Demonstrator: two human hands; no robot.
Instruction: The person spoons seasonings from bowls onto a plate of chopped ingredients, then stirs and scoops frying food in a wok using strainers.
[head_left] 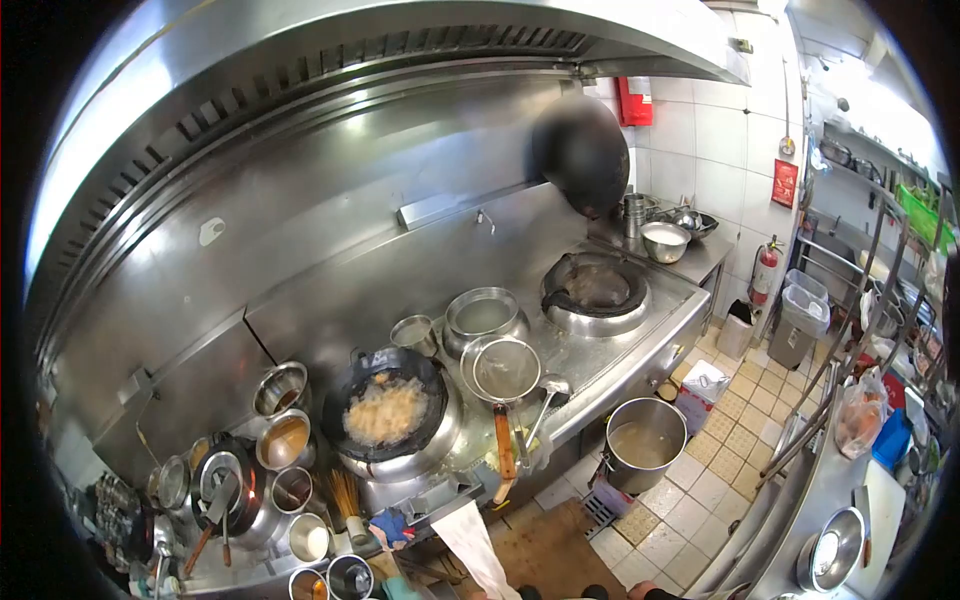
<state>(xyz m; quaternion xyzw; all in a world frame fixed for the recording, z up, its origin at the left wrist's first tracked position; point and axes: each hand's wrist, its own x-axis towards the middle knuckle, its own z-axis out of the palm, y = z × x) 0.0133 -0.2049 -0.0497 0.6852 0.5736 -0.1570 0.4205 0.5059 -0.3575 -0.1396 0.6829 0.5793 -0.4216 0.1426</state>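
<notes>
At the bottom edge, a small part of my right hand point(641, 590) shows beside a dark sleeve; its fingers are too cut off to read. A skin-coloured sliver near the white cloth point(470, 545) may be my left hand point(479, 596), and its fingers are hidden. That cloth hangs over the stove's front edge. Pale pieces of food point(385, 412) bubble in oil inside a black wok point(432, 420) on the burner. To its right, a wooden-handled strainer point(506, 370) and a ladle point(553, 386) lie by a metal pot point(486, 312).
An empty-looking burner ring point(596, 290) sits farther right, with a dark blurred wok point(590, 160) above it. A large pot of cloudy liquid point(645, 448) stands on the tiled floor. Sauce containers point(284, 440) and a bamboo brush point(347, 503) crowd the left. A steel counter point(790, 545) runs along the right.
</notes>
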